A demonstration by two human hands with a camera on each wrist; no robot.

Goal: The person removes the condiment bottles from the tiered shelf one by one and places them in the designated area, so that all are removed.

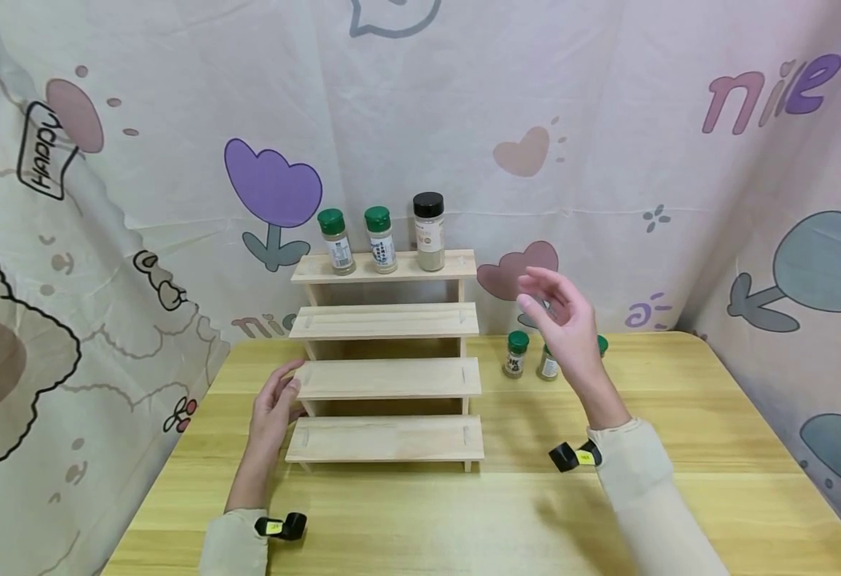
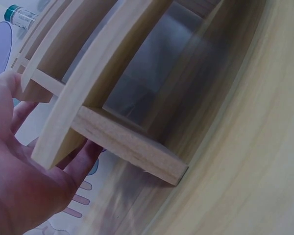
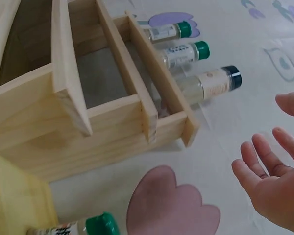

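Note:
A pale wooden four-step rack (image 1: 389, 376) stands on the table. My left hand (image 1: 270, 416) holds its left side, thumb at a shelf end and fingers behind it in the left wrist view. On the top step stand two green-capped spice jars (image 1: 340, 253) and a taller black-capped jar (image 1: 430, 236), all upright. My right hand (image 1: 567, 328) hovers to the right of the rack, fingers spread and nothing in them. Near it on the table are green-capped jars (image 1: 514, 362), partly hidden by the right hand and wrist.
The wooden table (image 1: 406, 520) extends in front of the rack and to both sides. A printed cloth (image 1: 391, 104) hangs behind the rack and along the sides. The three lower steps (image 1: 387, 320) carry no jars.

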